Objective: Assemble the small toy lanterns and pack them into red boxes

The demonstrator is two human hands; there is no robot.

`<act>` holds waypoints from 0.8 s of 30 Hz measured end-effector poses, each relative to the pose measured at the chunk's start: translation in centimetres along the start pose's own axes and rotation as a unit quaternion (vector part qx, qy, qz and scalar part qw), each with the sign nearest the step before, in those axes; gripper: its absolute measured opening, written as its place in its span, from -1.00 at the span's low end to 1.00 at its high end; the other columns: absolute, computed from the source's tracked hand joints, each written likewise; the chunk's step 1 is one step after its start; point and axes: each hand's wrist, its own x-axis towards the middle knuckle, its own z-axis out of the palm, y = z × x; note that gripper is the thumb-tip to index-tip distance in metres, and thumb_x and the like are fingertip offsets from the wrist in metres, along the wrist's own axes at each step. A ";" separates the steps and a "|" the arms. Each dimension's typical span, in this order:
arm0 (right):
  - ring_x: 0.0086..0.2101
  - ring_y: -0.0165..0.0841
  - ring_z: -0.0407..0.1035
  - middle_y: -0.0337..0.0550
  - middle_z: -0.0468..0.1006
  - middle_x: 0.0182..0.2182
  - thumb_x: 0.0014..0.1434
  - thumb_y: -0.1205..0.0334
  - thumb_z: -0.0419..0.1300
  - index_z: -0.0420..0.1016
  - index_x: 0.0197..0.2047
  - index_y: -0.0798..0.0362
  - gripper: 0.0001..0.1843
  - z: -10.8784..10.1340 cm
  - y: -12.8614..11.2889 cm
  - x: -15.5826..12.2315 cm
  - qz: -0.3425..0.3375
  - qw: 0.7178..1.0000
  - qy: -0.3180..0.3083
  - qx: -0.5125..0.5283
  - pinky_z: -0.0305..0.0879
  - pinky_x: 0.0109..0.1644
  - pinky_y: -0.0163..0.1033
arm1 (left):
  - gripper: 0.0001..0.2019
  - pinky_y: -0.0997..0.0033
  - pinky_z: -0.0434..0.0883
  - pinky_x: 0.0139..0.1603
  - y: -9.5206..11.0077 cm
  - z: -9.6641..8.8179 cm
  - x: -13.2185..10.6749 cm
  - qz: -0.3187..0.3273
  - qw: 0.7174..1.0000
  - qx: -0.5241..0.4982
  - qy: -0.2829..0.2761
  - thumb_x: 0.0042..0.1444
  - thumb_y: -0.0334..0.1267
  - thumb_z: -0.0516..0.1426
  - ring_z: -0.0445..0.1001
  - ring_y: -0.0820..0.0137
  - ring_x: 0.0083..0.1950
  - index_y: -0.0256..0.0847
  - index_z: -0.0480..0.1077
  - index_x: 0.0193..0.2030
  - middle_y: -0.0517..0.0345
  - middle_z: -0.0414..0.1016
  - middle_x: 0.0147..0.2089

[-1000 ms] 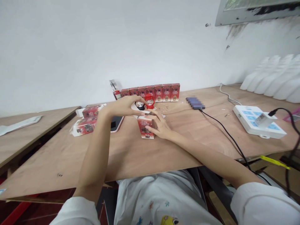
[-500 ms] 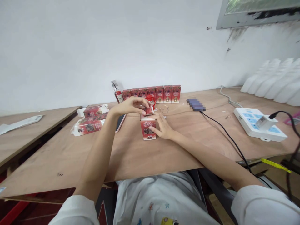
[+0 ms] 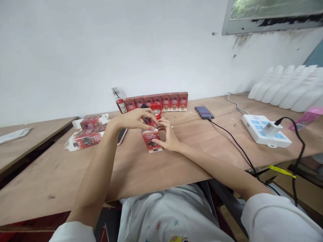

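A small red printed carton (image 3: 152, 144) stands on the wooden table, slightly tilted toward me in view. My left hand (image 3: 137, 120) arches over its top, fingers bent down and closed on the top flap; the fingertips partly hide it. My right hand (image 3: 168, 136) grips the carton's right side, thumb on the front face and fingers behind the upper edge. Right behind my hands is a red lantern-like item (image 3: 156, 110) with a clear part. A dark-topped item (image 3: 144, 106) shows beside it, mostly hidden by my left hand.
A row of several red cartons (image 3: 166, 102) lines the wall, with a bottle-like packet (image 3: 120, 103) at its left end. Opened cartons (image 3: 87, 139) lie left. A phone (image 3: 122, 136) is partly behind my left forearm. Rightward are a cabled blue device (image 3: 204, 112), power strip (image 3: 259, 129) and white containers (image 3: 280, 89).
The view has shifted a little to the right. The carton's top flap, raised and pinched before, is now lower under my left fingers. The dark-topped item has come into sight.
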 end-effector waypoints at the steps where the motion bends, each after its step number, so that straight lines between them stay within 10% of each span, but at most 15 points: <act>1: 0.15 -0.14 0.17 0.13 0.09 0.15 0.11 -0.06 0.21 -0.10 0.17 -0.06 -0.28 0.0 0.0 0.0 0.006 1.000 -0.002 0.005 0.27 0.15 0.11 | -0.60 0.42 0.31 0.01 0.0 0.1 0.1 0.002 1.000 0.000 -0.013 0.06 0.10 0.13 0.36 0.33 0.02 -0.07 0.49 -0.06 0.11 0.37 0.05; 14: 0.11 -0.14 0.26 0.13 0.13 0.22 0.07 -0.13 0.22 -0.31 0.34 -0.08 -0.02 -0.2 0.4 -0.3 0.112 0.986 -0.065 0.106 0.25 0.17 0.12 | -0.57 0.45 0.30 0.00 2.6 0.7 0.2 -0.074 0.987 0.089 -0.113 0.23 -0.07 -0.04 0.46 0.33 -0.02 -0.08 0.30 0.19 0.13 0.48 0.08; 20: 0.20 -0.10 0.15 0.10 0.08 0.28 -0.08 -0.20 0.30 -0.37 0.36 -0.10 0.17 -0.9 0.6 0.2 0.170 0.961 -0.099 0.192 0.26 0.18 0.02 | -0.19 0.08 0.05 0.33 6.6 5.2 1.7 -0.186 0.945 0.253 -0.086 0.16 0.06 -0.01 -0.13 -0.02 0.43 -0.59 -0.10 0.34 -0.45 -0.13 0.39; 24: 0.21 -0.06 0.14 0.12 0.14 0.25 -0.24 -0.09 0.42 -0.20 0.34 -0.04 0.22 -2.6 1.4 1.4 0.251 0.904 -0.229 0.259 0.24 0.19 0.06 | -0.16 0.11 -0.02 0.37 6.5 5.0 2.0 -0.158 0.954 0.236 -0.092 0.14 0.12 -0.03 -0.20 0.03 0.45 -0.54 -0.13 0.35 -0.39 -0.21 0.42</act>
